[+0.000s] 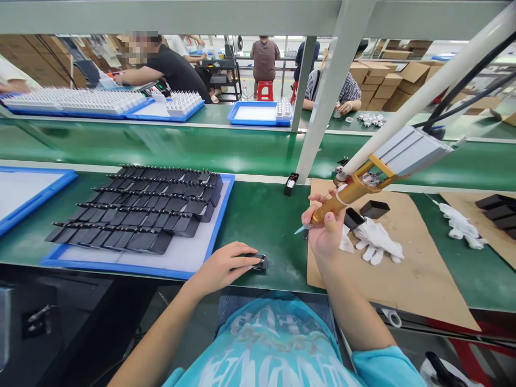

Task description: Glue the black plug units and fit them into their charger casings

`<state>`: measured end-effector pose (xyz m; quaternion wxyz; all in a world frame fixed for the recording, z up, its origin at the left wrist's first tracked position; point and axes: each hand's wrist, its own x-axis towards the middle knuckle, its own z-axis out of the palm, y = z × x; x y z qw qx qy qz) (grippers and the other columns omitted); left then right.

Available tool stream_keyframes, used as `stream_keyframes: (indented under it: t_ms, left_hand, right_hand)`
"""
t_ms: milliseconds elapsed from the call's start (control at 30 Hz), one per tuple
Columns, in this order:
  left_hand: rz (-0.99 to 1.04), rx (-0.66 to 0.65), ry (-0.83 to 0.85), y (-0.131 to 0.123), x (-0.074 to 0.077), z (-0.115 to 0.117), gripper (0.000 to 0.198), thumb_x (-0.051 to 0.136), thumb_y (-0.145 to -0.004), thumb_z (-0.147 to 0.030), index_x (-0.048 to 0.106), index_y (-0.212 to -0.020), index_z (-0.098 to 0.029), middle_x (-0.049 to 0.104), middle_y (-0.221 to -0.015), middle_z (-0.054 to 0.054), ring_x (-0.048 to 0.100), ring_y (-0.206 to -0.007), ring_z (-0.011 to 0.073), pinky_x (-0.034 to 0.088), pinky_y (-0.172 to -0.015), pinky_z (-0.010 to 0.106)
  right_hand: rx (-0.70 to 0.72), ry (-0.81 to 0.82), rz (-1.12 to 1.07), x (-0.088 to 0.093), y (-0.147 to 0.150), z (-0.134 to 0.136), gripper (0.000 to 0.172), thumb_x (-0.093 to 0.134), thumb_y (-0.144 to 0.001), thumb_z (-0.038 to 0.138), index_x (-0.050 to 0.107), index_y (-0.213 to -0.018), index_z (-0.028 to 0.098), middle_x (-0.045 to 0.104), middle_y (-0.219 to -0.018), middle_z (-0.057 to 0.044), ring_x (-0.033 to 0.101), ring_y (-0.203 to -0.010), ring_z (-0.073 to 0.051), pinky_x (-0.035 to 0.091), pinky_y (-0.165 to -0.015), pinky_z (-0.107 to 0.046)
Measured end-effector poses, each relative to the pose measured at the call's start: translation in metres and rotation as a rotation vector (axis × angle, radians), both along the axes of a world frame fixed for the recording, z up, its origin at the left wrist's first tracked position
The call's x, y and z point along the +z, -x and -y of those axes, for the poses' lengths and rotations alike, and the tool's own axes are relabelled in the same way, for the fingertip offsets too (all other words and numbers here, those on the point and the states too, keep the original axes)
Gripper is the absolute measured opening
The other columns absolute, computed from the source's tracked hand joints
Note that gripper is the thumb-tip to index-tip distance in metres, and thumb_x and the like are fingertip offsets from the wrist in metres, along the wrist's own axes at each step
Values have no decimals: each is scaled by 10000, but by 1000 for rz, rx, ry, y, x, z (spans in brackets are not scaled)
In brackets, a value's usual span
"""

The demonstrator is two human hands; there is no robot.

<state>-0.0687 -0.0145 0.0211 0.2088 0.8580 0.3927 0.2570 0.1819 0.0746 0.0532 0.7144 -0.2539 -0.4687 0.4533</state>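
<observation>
At the bench's front edge, my left hand [226, 263] is closed on a small black plastic housing [262, 262], which lies on the green surface and is partly covered by the fingers. My right hand [325, 234] grips a gold-coloured dispensing gun [342, 198] from below. Its pale blue tapered nozzle [299, 230] points down and left, above the bench and apart from the housing. Left of my left hand, a blue-rimmed tray [220, 226] carries rows of black housings [149, 209] with prongs along their upper edges.
White gloves [377, 239] and black boxy sleeves [374, 208] lie on cardboard [407, 285] at right. Another black piece [290, 184] stands by the metal post [322, 102]. A second blue tray [36, 199] is at far left. Several people work beyond the green conveyor [181, 145].
</observation>
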Motion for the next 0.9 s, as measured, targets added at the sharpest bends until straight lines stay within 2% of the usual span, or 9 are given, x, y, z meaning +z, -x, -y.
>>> stream_keyframes:
  t_ms: [133,267,300,367,433,567,633,767,900]
  left_hand:
    - [99,52,21,-3,-7,0,282,501,-958,-216,708,-1127,-306,669,-1225,63,644,-1101,183,552,-922,328]
    - [147,196,181,-10,-16,5,330,425,-980,-245,671,-1197,-281,604,-1347,68,614,-1188,200,513,-1015,364]
    - [128,198,223,-12,-18,8,330,470,-964,-274,634,-1251,-286,573,-1388,69,588,-1227,215,488,-1047,388]
    - [79,199,269,-16,-23,11,465,620,-885,-327,547,-1344,-293,537,-1427,76,550,-1272,246,453,-1079,431]
    - [51,248,262,-22,-29,13,572,722,-803,-334,534,-1340,-281,589,-1366,82,577,-1229,257,467,-1055,446]
    - [80,379,218,-35,-36,11,424,708,-812,-304,594,-1215,-241,685,-1204,72,645,-1092,240,513,-958,408]
    - [114,434,221,-41,-34,10,409,690,-821,-317,587,-1210,-241,700,-1163,64,663,-1043,233,528,-910,379]
    - [202,509,267,-49,-23,11,349,668,-817,-342,592,-1147,-257,737,-975,-4,698,-763,165,563,-717,280]
    - [248,518,146,-53,-12,14,291,652,-809,-332,615,-1087,-255,730,-950,-11,653,-662,123,544,-610,230]
  right_hand:
    - [2,-21,-20,0,0,0,343,586,-832,474,498,-1131,332,593,-1033,-9,511,-516,-73,417,-492,-267]
    - [7,0,-8,0,0,2,361,569,-841,489,490,-1159,336,590,-1033,-8,501,-516,-72,416,-488,-267]
    - [12,11,-9,1,1,3,361,561,-846,492,488,-1162,335,591,-1029,-8,499,-513,-72,412,-486,-266]
    - [37,28,-29,5,5,7,356,550,-852,499,486,-1160,332,593,-1019,-6,495,-501,-69,400,-474,-260]
    - [89,39,-69,9,11,12,356,554,-849,507,484,-1150,331,591,-1011,-1,488,-486,-63,385,-456,-252]
    - [200,52,-146,19,29,27,387,571,-835,531,474,-1149,325,586,-994,3,469,-458,-54,374,-426,-245]
    - [237,56,-152,21,38,33,437,572,-823,572,457,-1168,329,588,-989,2,463,-449,-54,376,-410,-244]
    - [272,50,-154,23,48,40,491,572,-806,614,445,-1187,331,589,-994,-1,464,-439,-52,397,-395,-244]
    - [254,58,-176,24,48,39,503,556,-803,640,460,-1178,319,590,-969,3,464,-422,-48,387,-372,-234]
